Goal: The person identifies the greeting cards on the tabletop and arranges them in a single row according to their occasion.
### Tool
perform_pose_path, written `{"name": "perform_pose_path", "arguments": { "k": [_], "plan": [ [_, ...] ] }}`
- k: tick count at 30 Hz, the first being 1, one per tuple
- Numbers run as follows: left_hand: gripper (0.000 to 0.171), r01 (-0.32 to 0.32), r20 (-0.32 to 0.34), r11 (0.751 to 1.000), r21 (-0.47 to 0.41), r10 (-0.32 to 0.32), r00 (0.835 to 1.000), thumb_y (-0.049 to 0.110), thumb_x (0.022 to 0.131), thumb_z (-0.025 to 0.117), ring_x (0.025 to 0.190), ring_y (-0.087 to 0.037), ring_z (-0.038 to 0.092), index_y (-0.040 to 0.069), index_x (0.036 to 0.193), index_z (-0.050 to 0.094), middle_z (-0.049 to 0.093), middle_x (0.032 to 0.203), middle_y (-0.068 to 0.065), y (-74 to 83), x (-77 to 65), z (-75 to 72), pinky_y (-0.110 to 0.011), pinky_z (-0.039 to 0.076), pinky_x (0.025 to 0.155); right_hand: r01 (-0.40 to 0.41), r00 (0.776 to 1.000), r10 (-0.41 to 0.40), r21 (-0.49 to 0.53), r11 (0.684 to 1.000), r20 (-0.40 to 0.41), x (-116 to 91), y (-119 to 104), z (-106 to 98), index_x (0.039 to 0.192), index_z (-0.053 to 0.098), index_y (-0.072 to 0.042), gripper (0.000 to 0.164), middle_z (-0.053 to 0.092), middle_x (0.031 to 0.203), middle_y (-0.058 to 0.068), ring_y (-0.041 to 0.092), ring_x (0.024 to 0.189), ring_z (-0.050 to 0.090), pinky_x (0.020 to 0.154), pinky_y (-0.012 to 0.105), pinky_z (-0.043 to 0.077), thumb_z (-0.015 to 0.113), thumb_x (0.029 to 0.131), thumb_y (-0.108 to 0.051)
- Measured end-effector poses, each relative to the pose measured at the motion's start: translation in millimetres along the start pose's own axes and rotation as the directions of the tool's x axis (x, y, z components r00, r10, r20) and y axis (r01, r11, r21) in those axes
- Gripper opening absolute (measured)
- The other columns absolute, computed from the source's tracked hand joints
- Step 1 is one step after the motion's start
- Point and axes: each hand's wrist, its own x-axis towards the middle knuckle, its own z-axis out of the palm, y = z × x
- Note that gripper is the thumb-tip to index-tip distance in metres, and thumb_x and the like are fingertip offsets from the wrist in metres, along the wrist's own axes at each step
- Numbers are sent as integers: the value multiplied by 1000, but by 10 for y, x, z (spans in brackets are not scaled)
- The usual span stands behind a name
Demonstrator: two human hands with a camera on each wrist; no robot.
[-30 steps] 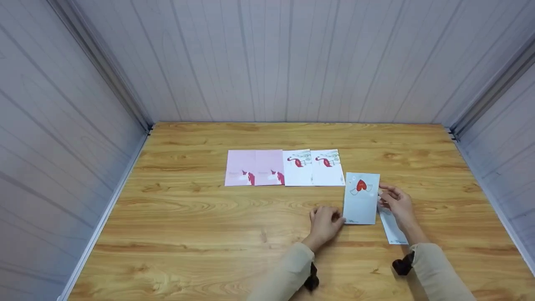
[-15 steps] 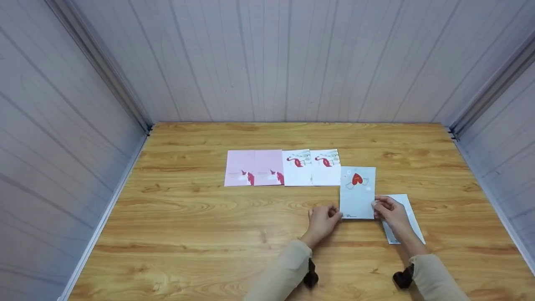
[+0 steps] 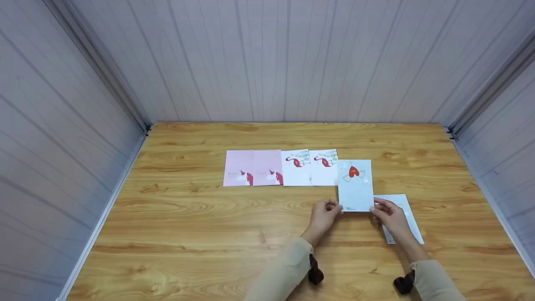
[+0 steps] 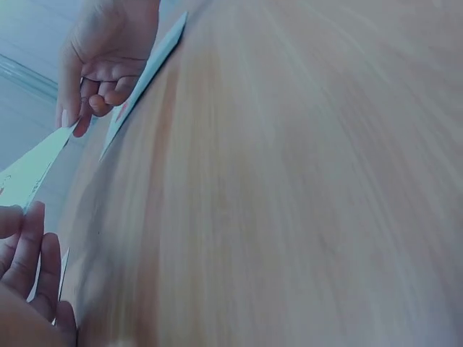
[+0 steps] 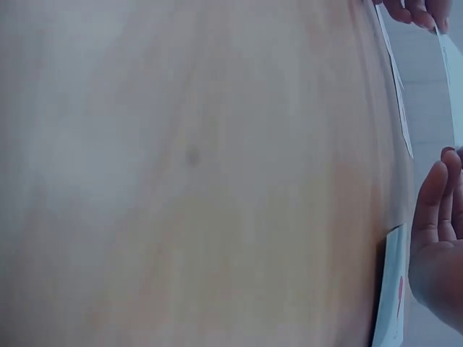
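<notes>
A pale card (image 3: 355, 190) with a red winged heart is held above the table, pinched at its two lower corners. My left hand (image 3: 322, 215) grips the left corner between thumb and fingers. At the right corner, my right hand (image 3: 391, 215) does the same. In the left wrist view the card (image 4: 36, 166) spans between both hands, raised off the wood. Its left edge meets the right side of a flamingo card (image 3: 324, 167). Beneath my right hand lies another pale card (image 3: 411, 221), partly covered by that hand.
To the left of the held card, a second flamingo card (image 3: 296, 168) and two pink unicorn cards (image 3: 267, 167) continue a row. The wooden table (image 3: 188, 234) is bounded by pale panels (image 3: 267, 62) at the back and sides.
The held card has moved away from me and slightly left, to the row's right end. My right hand has shifted down to its lower right corner, uncovering more of the other pale card.
</notes>
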Motion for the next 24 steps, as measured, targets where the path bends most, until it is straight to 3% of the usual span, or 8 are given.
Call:
{"name": "perform_pose_path", "arguments": {
  "k": [4,11,14,19,24],
  "plan": [
    [7,68,-38,986,-152,-75,996,10,81,62,70,-16,59,4,82,59,58,69,-1,33,38,66,-23,43,64,-6,1000,8,55,998,-29,31,-41,7,117,45,10,43,56,82,1,12,66,55,61,25,47,62,83,-10],
    [6,129,-94,965,-228,-154,984,8,80,63,73,-13,60,6,85,62,62,71,-1,97,161,133,-24,44,69,-2,997,16,186,983,-74,194,30,-36,105,56,-7,29,58,80,-1,11,68,58,62,22,47,66,80,-18],
    [5,133,-128,969,-208,-162,978,11,79,64,71,-11,58,8,82,62,63,71,-1,128,223,160,-25,43,69,-23,995,46,253,967,-83,260,45,-51,100,58,-12,27,59,78,-1,12,69,58,63,22,47,69,77,-21],
    [5,145,-187,982,-123,-166,968,14,78,66,65,-6,54,11,77,62,61,68,4,173,309,191,-24,41,63,-31,993,64,300,954,-101,263,-79,-16,101,54,-6,23,59,76,-2,11,69,57,64,21,47,63,82,-15],
    [4,113,-199,991,-70,-125,972,13,78,65,63,-6,53,12,76,63,58,66,7,207,371,208,-24,41,60,-19,994,56,371,928,-90,310,-114,-31,101,57,-6,19,60,79,-1,10,69,58,66,22,47,61,83,-11]
  ]
}}
